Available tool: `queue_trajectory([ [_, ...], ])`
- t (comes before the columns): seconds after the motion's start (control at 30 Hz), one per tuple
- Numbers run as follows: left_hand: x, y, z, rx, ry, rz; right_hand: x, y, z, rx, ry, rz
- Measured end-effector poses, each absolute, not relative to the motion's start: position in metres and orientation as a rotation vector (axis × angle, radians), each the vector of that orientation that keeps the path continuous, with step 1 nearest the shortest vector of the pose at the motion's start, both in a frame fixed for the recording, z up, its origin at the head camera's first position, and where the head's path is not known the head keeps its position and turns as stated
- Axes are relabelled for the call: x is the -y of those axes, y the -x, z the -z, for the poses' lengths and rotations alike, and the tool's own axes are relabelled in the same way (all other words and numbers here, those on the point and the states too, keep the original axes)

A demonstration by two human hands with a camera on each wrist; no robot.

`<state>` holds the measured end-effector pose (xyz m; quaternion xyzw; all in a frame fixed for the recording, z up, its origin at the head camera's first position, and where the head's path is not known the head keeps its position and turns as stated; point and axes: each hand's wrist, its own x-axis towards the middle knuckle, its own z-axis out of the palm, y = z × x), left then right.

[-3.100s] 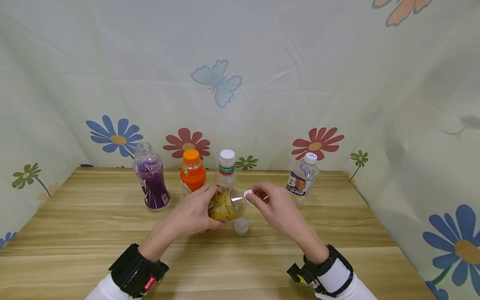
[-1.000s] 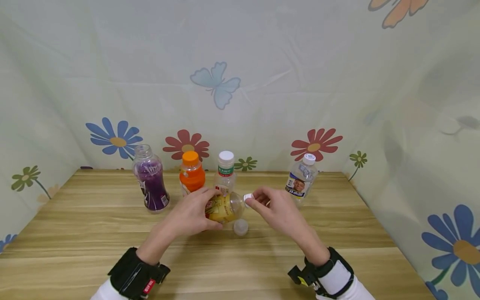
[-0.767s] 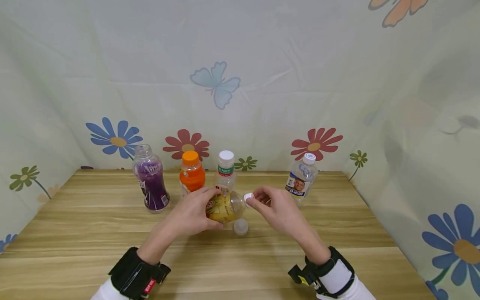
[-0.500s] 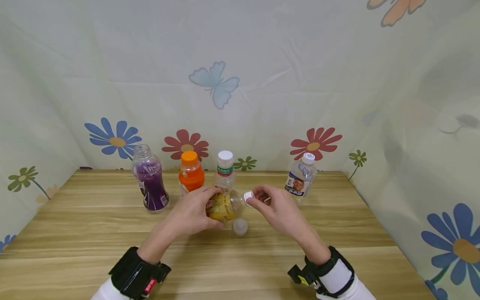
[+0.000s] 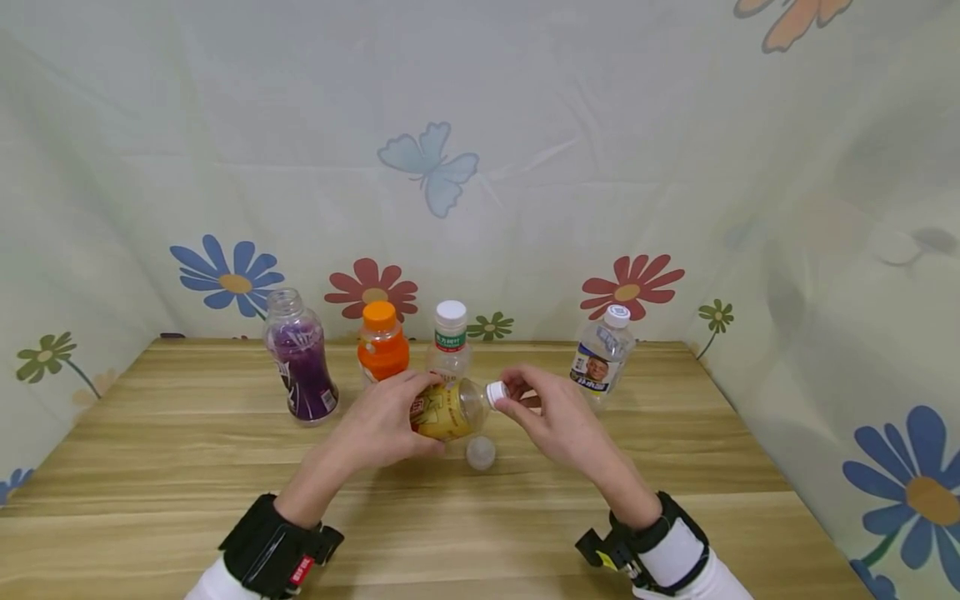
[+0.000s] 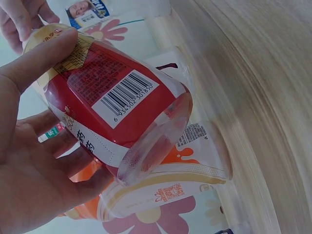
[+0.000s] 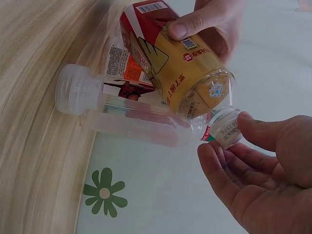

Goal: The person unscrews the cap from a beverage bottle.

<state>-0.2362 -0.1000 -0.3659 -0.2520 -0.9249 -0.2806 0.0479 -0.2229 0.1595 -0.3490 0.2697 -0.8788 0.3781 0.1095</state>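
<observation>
Over the table [image 5: 450, 542], a yellow-and-red bottle [image 5: 445, 414] hangs sideways in midair, neck to the right; the left hand [image 5: 384, 418] curls round its body, the right hand [image 5: 557, 414], nearer the neck, pinches its white cap [image 5: 496, 395].

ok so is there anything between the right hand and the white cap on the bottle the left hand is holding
Nothing visible. The right hand already has its thumb and fingers at the white cap, while the left hand grips the bottle. The loose cap on the table isn't between them.
</observation>
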Motion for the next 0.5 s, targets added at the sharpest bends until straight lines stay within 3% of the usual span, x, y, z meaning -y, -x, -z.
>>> queue_trajectory([
  [0.5, 0.1046, 0.2385, 0.3657, 2.811, 0.766, 0.908, -0.1570, 0.2232, 0.3504, 2.509, -0.842, -1.125],
])
